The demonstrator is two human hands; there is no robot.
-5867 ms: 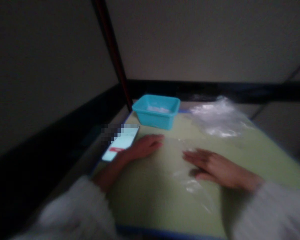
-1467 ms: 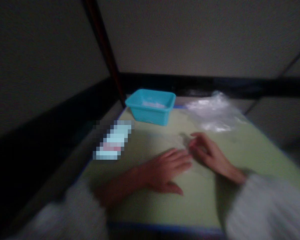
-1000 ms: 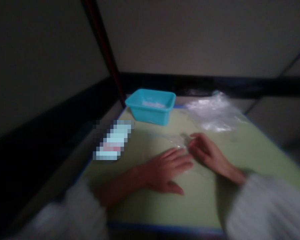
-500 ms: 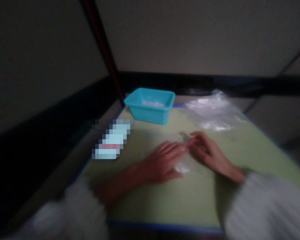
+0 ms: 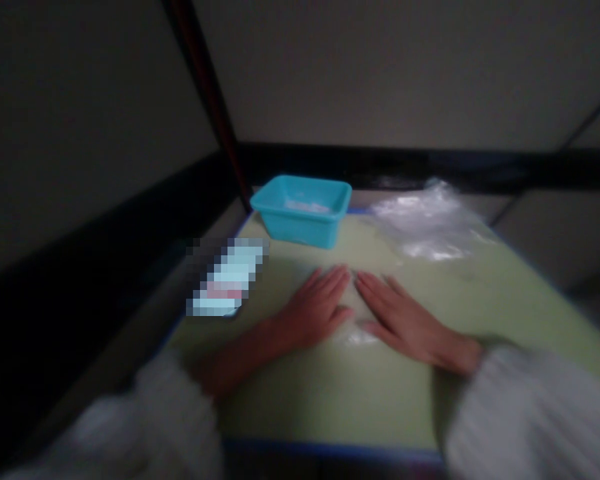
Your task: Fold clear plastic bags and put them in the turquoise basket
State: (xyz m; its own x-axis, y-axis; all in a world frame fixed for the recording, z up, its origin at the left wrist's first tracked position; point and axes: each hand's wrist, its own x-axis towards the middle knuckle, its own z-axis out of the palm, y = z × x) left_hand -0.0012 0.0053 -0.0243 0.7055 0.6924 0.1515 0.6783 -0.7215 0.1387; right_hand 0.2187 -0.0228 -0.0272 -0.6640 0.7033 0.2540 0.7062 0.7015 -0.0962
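My left hand [image 5: 316, 308] lies palm down with its fingers stretched out, pressing on a clear plastic bag [image 5: 359, 335] at the middle of the table. Opposite it, my right hand [image 5: 405, 317] is laid flat too, fingers extended and thumb apart. The fingertips of the two hands nearly meet above the bag. Most of the bag is hidden under the hands, and its edges are hard to make out. Neither hand grips anything.
Behind the hands stands a turquoise plastic basin [image 5: 300, 227] with something pale inside. Crumpled clear plastic bags [image 5: 430, 220] lie at the back right. A pixelated, phone-like bright rectangle [image 5: 230, 277] is at the left edge of the yellow-green table [image 5: 330, 407]. Walls rise behind and at left.
My right hand has gone from a raised, curled pose to lying flat on the bag. My left hand has drawn slightly left, with its fingers now pointing further forward.
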